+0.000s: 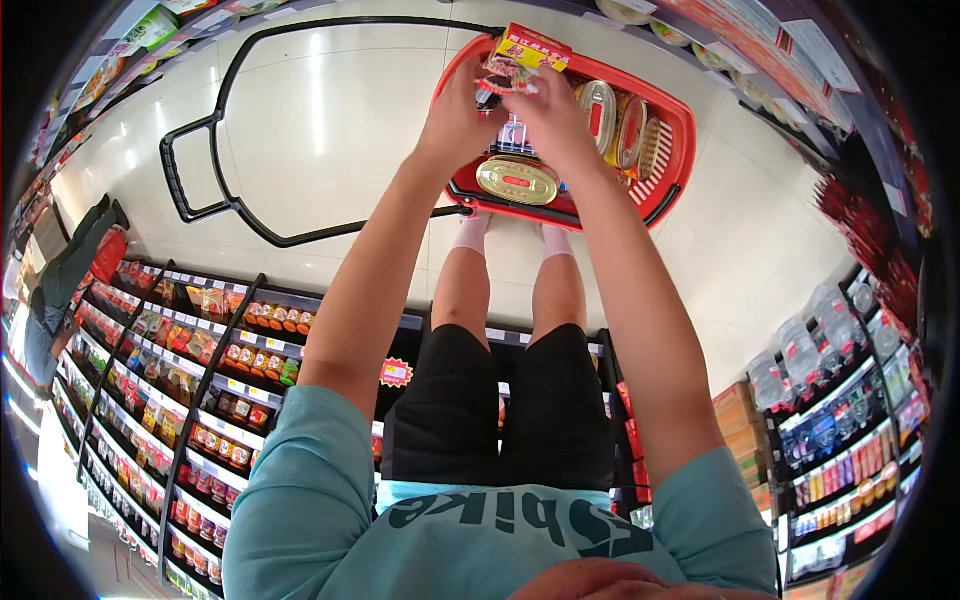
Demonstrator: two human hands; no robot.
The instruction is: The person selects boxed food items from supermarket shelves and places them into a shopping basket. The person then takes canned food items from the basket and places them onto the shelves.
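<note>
Both hands are together over the left part of a red shopping basket [686,150]. Between them is a small red and yellow package [533,48] with printed lettering and a food picture. My left hand [460,115] curls its fingers at the package's left and lower side. From the right, my right hand [552,115] has its fingers bent against the lower edge of the same package. An oval gold tin [517,181] lies in the basket below my hands. To the right are another oval tin [597,115] and a tin with a reddish label [630,130].
The basket's long black handle [172,180] stretches left over the pale floor tiles [340,90]. Shelves of jars and packets [215,400] stand at lower left, bottled goods [830,330] at right. A person's legs [75,255] show at far left.
</note>
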